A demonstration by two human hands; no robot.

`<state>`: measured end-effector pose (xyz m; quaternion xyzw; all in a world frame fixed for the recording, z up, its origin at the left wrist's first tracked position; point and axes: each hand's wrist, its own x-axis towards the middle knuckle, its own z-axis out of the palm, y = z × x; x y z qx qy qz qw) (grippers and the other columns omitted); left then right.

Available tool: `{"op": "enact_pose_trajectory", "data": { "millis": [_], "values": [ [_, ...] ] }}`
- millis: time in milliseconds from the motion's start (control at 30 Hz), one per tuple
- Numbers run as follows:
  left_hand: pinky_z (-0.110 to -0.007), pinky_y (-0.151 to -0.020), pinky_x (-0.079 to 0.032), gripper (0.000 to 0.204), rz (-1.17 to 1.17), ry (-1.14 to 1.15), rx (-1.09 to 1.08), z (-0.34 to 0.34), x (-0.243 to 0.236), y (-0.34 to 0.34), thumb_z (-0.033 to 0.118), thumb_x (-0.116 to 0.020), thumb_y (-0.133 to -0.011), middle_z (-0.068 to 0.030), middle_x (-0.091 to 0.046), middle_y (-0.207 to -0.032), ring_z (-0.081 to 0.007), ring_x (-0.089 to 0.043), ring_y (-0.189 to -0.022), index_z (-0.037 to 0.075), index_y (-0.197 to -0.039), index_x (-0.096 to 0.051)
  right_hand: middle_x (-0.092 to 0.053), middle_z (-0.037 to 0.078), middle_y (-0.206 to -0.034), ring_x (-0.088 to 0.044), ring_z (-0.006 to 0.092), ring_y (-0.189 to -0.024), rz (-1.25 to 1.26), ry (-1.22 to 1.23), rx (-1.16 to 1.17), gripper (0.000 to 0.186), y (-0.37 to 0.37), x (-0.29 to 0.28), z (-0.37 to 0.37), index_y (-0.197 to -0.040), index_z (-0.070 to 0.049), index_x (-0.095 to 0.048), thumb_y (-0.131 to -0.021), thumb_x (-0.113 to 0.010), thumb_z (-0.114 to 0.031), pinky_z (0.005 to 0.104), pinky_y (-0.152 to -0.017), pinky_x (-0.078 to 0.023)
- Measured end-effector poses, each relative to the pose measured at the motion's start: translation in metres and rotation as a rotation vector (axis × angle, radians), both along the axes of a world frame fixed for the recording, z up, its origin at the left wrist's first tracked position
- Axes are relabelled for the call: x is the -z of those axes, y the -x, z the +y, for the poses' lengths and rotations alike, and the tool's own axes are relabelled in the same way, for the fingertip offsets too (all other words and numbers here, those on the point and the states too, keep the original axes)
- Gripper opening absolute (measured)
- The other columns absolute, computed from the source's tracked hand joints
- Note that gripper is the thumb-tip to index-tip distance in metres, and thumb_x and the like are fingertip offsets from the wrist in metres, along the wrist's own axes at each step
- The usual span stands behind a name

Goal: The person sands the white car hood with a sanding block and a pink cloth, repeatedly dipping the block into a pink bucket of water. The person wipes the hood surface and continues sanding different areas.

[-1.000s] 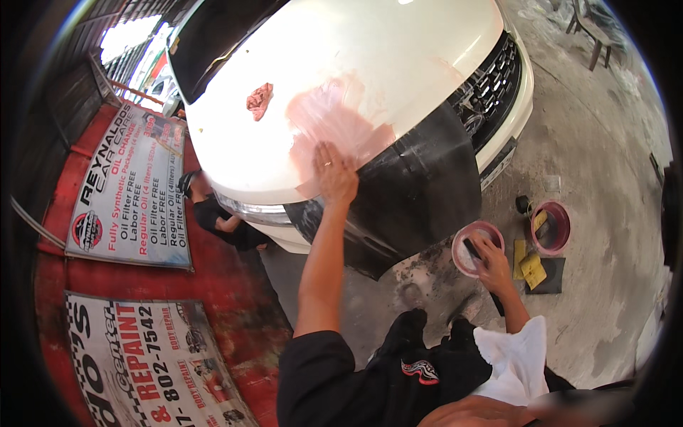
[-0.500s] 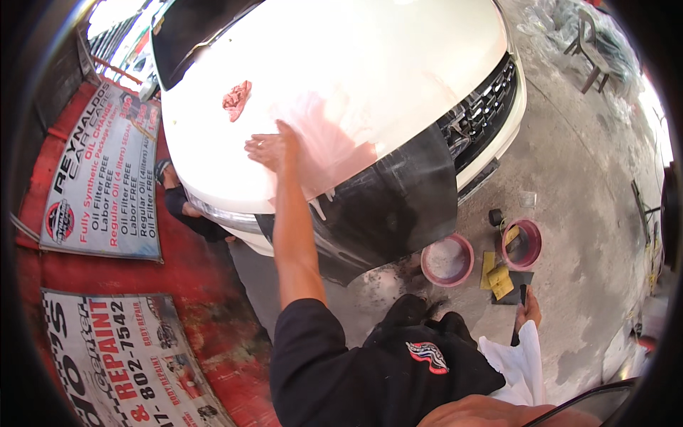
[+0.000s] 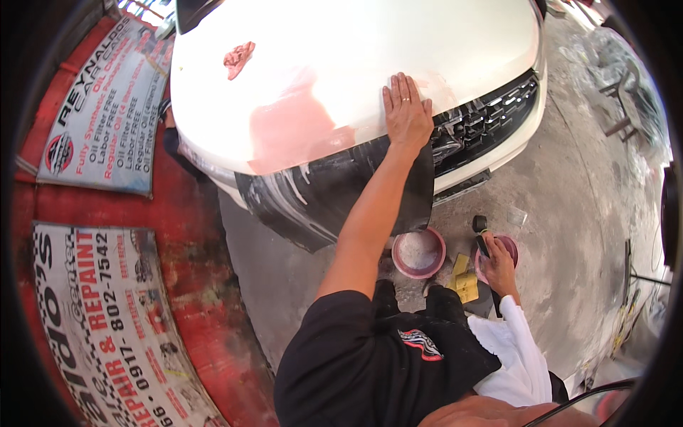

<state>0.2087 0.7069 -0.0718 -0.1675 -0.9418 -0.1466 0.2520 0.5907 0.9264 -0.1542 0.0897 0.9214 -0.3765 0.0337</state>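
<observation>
My left hand (image 3: 409,117) lies flat on the white car hood (image 3: 341,43), fingers stretched out, near the hood's front edge above the grille (image 3: 484,114). A smooth pink patch (image 3: 288,128) covers part of the hood to its left. Below that edge hangs a black sheet (image 3: 320,192) with whitish streaks, partly behind my left forearm. My right hand (image 3: 499,267) is low at my right side, closed around a small black block-like tool (image 3: 483,245), in front of a pink bucket (image 3: 509,245). A crumpled red cloth (image 3: 238,58) rests farther up the hood.
Another pink bucket (image 3: 420,252) with cloudy contents stands on the concrete floor. Yellow pieces (image 3: 466,287) lie between the buckets. A white cloth (image 3: 505,349) hangs by my right side. Banners (image 3: 107,107) line the red left side. A person in dark clothes (image 3: 183,153) is beyond the car's left side.
My left hand has moved right across the hood, from beside the pink patch to above the grille. My right hand has moved forward to the bucket, still holding the black tool.
</observation>
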Motion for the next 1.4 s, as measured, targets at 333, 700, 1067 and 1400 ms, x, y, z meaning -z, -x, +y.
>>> {"op": "enact_pose_trajectory", "data": {
  "millis": [333, 700, 1067, 1400],
  "values": [
    [-0.065, -0.127, -0.010, 0.084, -0.073, -0.377, -1.058, -0.211, -0.006, 0.014, 0.052, -0.038, -0.107, -0.0316, -0.020, -0.171, -0.0434, -0.014, -0.162, -0.009, -0.163, -0.023, -0.064, 0.022, -0.142, -0.061, 0.0408, -0.133, -0.095, 0.042, 0.007, 0.059, 0.013, -0.027, 0.073, -0.143, -0.003, -0.061, -0.085, -0.070, 0.001, 0.0432, -0.112, -0.048],
    [-0.065, -0.127, -0.011, 0.076, -0.097, -0.307, -1.075, -0.219, -0.023, 0.023, 0.045, -0.040, -0.107, -0.0280, -0.025, -0.171, -0.0452, -0.017, -0.160, -0.008, -0.161, -0.030, -0.075, 0.021, -0.117, -0.074, 0.0320, -0.111, -0.201, -0.007, 0.010, 0.059, -0.019, 0.013, 0.084, -0.149, -0.014, -0.059, -0.091, -0.068, -0.011, 0.0368, -0.094, -0.055],
    [-0.056, -0.129, -0.016, 0.088, -0.004, 0.057, -0.134, -0.244, -0.050, 0.017, 0.057, -0.051, -0.102, -0.0310, -0.036, -0.165, -0.0411, -0.028, -0.158, -0.010, -0.157, -0.037, -0.070, 0.019, -0.137, -0.068, 0.0265, -0.123, -0.369, 0.091, -0.009, 0.057, 0.008, 0.080, 0.089, -0.155, -0.007, -0.049, -0.099, -0.057, -0.004, 0.0346, -0.104, -0.052],
    [-0.048, -0.133, -0.001, 0.121, -0.230, -0.016, -0.264, -0.269, -0.093, 0.176, 0.080, -0.045, -0.092, -0.0281, -0.019, -0.172, -0.0363, -0.008, -0.164, -0.014, -0.162, -0.018, -0.068, 0.019, -0.138, -0.069, 0.0274, -0.121, -0.690, -0.128, 0.289, 0.057, -0.143, 0.059, 0.070, -0.155, -0.007, -0.049, -0.099, -0.057, -0.007, 0.0351, -0.103, -0.052]
  ]
}}
